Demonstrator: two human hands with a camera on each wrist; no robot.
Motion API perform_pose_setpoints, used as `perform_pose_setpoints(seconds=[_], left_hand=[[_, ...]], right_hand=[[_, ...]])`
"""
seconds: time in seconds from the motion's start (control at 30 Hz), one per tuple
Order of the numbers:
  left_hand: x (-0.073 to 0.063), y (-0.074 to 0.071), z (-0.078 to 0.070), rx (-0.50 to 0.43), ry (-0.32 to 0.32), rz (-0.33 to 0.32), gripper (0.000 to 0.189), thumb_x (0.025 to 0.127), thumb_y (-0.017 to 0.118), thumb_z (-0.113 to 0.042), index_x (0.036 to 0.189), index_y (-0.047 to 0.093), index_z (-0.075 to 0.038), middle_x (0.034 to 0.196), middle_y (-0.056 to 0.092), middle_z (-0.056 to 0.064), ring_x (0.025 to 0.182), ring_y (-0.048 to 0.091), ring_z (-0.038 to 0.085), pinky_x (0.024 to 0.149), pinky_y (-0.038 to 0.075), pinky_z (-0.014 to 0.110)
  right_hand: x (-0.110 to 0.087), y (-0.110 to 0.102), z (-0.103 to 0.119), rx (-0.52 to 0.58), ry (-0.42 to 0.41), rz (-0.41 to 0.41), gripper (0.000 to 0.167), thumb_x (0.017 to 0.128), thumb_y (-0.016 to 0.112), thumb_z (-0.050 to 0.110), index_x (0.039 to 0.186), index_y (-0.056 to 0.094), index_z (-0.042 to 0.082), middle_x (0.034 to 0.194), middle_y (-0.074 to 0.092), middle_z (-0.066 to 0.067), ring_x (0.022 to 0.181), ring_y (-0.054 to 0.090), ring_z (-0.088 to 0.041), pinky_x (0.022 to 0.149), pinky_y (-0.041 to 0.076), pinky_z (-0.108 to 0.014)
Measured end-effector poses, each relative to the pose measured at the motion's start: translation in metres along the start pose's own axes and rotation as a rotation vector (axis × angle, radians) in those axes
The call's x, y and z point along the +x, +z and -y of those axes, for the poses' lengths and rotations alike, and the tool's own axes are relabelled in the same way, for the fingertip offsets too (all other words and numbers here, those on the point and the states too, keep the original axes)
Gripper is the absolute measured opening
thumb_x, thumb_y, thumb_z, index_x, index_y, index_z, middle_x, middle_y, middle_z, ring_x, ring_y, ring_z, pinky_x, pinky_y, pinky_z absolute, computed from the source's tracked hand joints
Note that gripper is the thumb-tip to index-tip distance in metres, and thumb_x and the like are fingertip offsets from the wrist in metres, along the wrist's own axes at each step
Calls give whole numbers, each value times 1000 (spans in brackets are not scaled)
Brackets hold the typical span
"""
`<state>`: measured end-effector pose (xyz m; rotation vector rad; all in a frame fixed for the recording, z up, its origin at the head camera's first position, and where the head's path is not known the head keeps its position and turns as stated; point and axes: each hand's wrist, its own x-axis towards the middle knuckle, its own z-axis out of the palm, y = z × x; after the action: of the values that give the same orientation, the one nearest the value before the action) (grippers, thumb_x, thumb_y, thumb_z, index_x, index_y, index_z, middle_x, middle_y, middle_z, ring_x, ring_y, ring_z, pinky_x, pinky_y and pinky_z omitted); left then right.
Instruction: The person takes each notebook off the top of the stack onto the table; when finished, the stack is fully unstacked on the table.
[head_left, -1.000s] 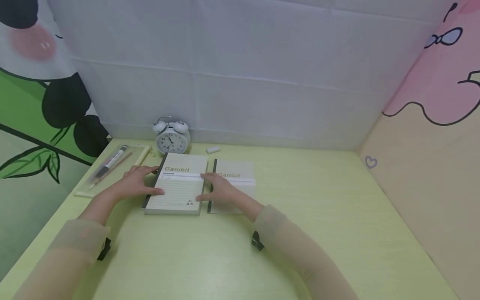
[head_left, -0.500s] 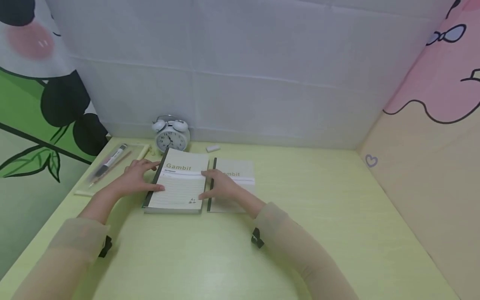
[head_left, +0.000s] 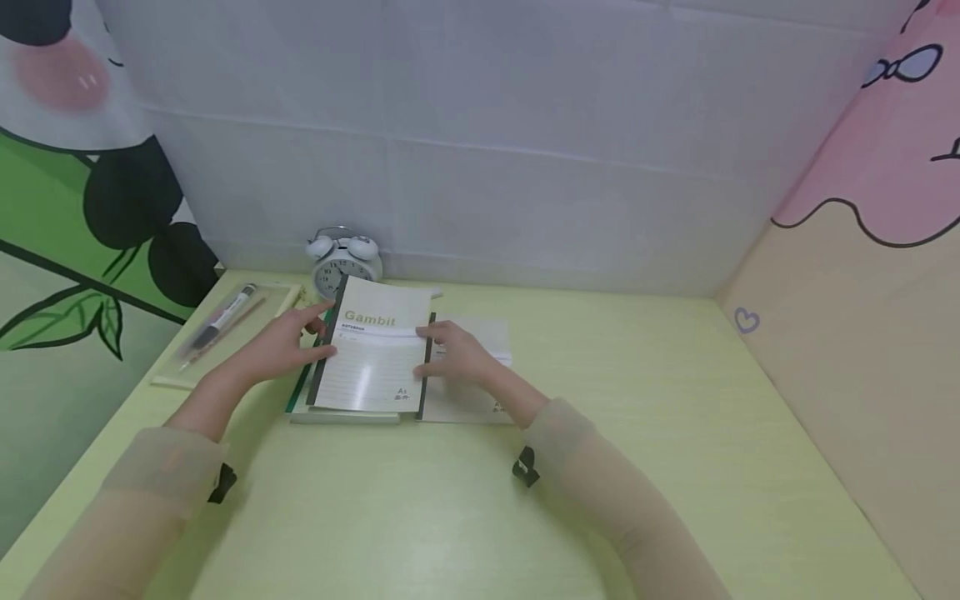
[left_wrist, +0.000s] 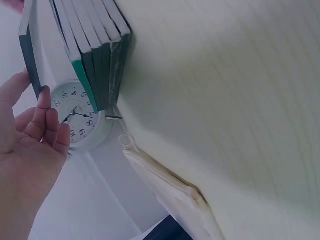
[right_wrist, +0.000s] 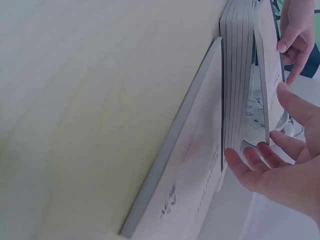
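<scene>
Both hands hold a white Gambit notebook (head_left: pixel 375 354) with a dark spine, lifted off a stack of notebooks (left_wrist: pixel 95 45). The left hand (head_left: pixel 281 343) pinches its spine side, thumb on the cover and fingers beneath, as the left wrist view shows. On the opposite edge, the right hand (head_left: pixel 461 360) grips with its thumb on top and fingertips at the edge. A green spine shows at the top of the stack below. To the right of the stack, a single notebook (right_wrist: pixel 187 155) lies on the table, partly covered by the right hand in the head view.
A white alarm clock (head_left: pixel 341 262) stands behind the stack. On the left lies a clear zip pouch (head_left: pixel 225 337) with a marker (head_left: pixel 223 317) and a thin pencil-like stick inside. A white eraser-like block (head_left: pixel 437 292) is partly hidden behind the lifted notebook. The pale table (head_left: pixel 637 417) meets walls at its back and sides.
The top notebook has risen off the stack and shifted right and away, carried by both hands. The green-spined notebook beneath has come into view. The single notebook on the right has stayed put.
</scene>
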<state>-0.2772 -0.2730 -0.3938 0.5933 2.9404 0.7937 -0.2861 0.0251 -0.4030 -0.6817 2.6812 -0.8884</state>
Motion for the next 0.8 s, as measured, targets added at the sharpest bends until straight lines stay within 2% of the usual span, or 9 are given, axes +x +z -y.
perform_pose_setpoints(seconds=[0.1, 0.27, 0.47, 0.63, 0.8], left_hand=[[2, -2, -5, -15, -6, -23, 78, 87, 69, -28, 147, 27, -1, 100, 59, 13, 77, 48, 24, 60, 38, 31], [7, -4, -14, -3, -8, -50, 76, 85, 71, -25, 146, 32, -3, 98, 59, 11, 88, 51, 30, 63, 40, 32], [12, -6, -31, -24, -13, -50, 78, 85, 71, -29, 146, 31, -2, 99, 60, 10, 88, 49, 28, 65, 40, 32], [19, -5, -47, -23, 4, -71, 77, 83, 73, -26, 144, 34, -2, 95, 61, 9, 89, 51, 29, 68, 38, 34], [26, -3, -63, -30, 16, -87, 81, 79, 76, -30, 144, 35, -4, 97, 60, 8, 91, 51, 28, 66, 39, 33]], right_hand=[[-1, -6, -2, 28, -11, -23, 74, 79, 76, 33, 143, 42, 20, 145, 39, -6, 122, 48, -22, 98, 43, -36], [-4, -15, -6, 51, -61, -54, 75, 78, 77, 28, 143, 42, 17, 140, 44, -7, 118, 50, -24, 94, 45, -36], [-9, -29, -11, 70, -88, -97, 73, 78, 78, 23, 142, 43, 18, 137, 45, -7, 116, 51, -26, 89, 46, -36], [-16, -42, -18, 83, -93, -120, 71, 79, 77, 20, 142, 44, 19, 135, 46, -5, 112, 52, -21, 83, 48, -31], [-25, -58, -28, 117, -99, -126, 71, 79, 77, 18, 142, 45, 19, 135, 46, -5, 110, 51, -21, 79, 50, -30]])
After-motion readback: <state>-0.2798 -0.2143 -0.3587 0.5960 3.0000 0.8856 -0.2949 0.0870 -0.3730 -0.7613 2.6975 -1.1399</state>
